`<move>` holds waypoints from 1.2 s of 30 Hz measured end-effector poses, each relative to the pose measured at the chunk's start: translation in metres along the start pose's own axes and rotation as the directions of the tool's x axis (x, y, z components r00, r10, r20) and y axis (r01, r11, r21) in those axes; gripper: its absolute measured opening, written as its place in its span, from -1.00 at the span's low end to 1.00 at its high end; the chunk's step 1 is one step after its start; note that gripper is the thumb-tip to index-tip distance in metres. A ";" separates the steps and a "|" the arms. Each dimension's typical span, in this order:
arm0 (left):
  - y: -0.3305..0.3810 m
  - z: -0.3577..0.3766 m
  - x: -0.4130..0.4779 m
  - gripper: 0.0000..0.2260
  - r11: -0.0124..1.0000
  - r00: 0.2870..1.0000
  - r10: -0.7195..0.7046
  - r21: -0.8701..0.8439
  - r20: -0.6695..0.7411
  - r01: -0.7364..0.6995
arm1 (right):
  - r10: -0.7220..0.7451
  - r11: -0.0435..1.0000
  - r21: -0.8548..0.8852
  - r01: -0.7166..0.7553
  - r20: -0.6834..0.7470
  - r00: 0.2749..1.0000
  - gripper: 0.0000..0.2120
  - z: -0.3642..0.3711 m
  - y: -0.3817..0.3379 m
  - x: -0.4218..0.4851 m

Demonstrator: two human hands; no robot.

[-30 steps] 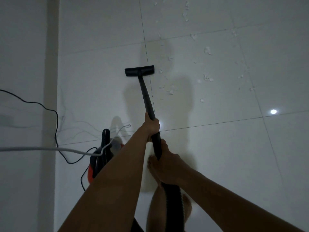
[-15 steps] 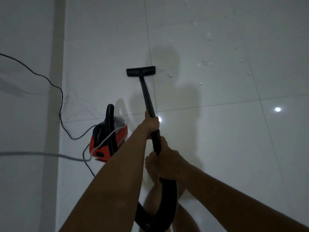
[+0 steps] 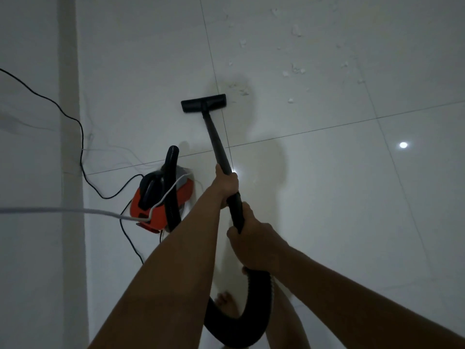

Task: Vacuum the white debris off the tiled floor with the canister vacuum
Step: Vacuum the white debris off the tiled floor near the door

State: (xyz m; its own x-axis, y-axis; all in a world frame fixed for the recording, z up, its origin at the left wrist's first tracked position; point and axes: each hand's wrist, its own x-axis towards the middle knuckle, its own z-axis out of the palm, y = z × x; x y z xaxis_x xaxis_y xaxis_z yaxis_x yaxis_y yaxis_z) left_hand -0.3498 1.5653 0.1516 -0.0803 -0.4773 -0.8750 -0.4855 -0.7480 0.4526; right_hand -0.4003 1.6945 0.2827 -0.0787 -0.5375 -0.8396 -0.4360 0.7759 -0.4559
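Note:
Both hands grip the black vacuum wand (image 3: 218, 144). My left hand (image 3: 226, 183) holds it higher up the tube; my right hand (image 3: 254, 244) holds it lower, where the ribbed hose (image 3: 254, 321) begins. The black floor nozzle (image 3: 203, 103) lies flat on the white tiles, just left of a tile joint. White debris (image 3: 295, 69) is scattered ahead and to the right of the nozzle, with a few bits (image 3: 241, 90) right beside its right end. The orange and black canister (image 3: 161, 200) stands on the floor to my left.
A white wall (image 3: 32, 172) runs along the left. A black power cord (image 3: 83, 152) trails down it to the canister. A white cable (image 3: 75, 211) crosses from the left edge over the canister. My bare foot (image 3: 226, 302) shows under the hose loop. A lamp reflection (image 3: 403, 145) glints at right.
The view has shifted, so the canister now shows more fully at left. The nozzle has moved up close to the debris patch. Both hands keep the same grip on the wand.

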 end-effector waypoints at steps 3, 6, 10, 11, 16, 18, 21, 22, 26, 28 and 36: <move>-0.013 0.004 -0.014 -0.49 0.999 1.000 -0.009 -0.032 0.024 0.010 | -0.032 0.999 0.040 0.035 -0.076 0.997 -0.45 0.014 0.011 -0.021; -0.019 0.009 -0.028 -0.47 1.000 0.998 -0.011 -0.002 0.057 0.011 | -0.064 0.984 0.153 0.089 -0.164 0.984 -0.49 0.027 0.025 -0.036; -0.032 0.016 -0.040 -0.43 0.997 0.997 -0.003 0.074 0.079 -0.003 | -0.050 0.900 0.419 0.121 -0.178 0.983 -0.55 0.043 0.036 -0.051; -0.036 0.019 -0.043 -0.42 0.996 0.996 -0.001 0.089 0.088 -0.006 | -0.048 0.906 0.404 0.123 -0.191 0.980 -0.56 0.045 0.038 -0.055; -0.044 0.032 -0.058 -0.46 0.992 0.992 0.006 0.125 0.127 -0.022 | -0.001 0.850 0.525 0.039 -0.073 0.997 -0.55 0.042 0.044 -0.070; -0.043 0.038 -0.061 -0.44 0.991 0.991 -0.003 0.136 0.133 -0.016 | 0.041 0.816 0.578 -0.029 -0.008 0.999 -0.53 0.036 0.047 -0.072; -0.043 0.048 -0.060 -0.44 0.991 0.992 -0.011 0.136 0.126 -0.006 | 0.053 0.838 0.545 -0.028 -0.029 0.998 -0.51 0.034 0.056 -0.069; -0.044 0.050 -0.059 -0.44 0.991 0.992 -0.013 0.130 0.123 -0.003 | 0.042 0.854 0.521 -0.005 -0.060 0.997 -0.52 0.035 0.060 -0.067; -0.052 0.059 -0.057 -0.47 0.994 0.994 -0.009 0.112 0.105 -0.003 | 0.027 0.919 0.392 0.041 -0.166 0.986 -0.54 0.038 0.071 -0.066; -0.055 0.062 -0.054 -0.47 0.995 0.994 -0.005 0.103 0.105 -0.006 | 0.033 0.936 0.350 0.036 -0.189 0.981 -0.54 0.037 0.073 -0.067; -0.046 0.064 -0.056 -0.42 0.996 0.993 -0.013 0.090 0.119 0.002 | 0.051 0.927 0.375 0.010 -0.153 0.987 -0.55 0.028 0.070 -0.066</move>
State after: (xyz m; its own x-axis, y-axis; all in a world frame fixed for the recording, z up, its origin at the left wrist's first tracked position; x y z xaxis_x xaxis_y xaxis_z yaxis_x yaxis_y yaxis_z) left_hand -0.3784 1.6556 0.1685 -0.1774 -0.4090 -0.8951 -0.5623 -0.7043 0.4332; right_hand -0.4003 1.7932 0.2979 -0.2376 -0.5413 -0.8066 -0.0692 0.8377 -0.5417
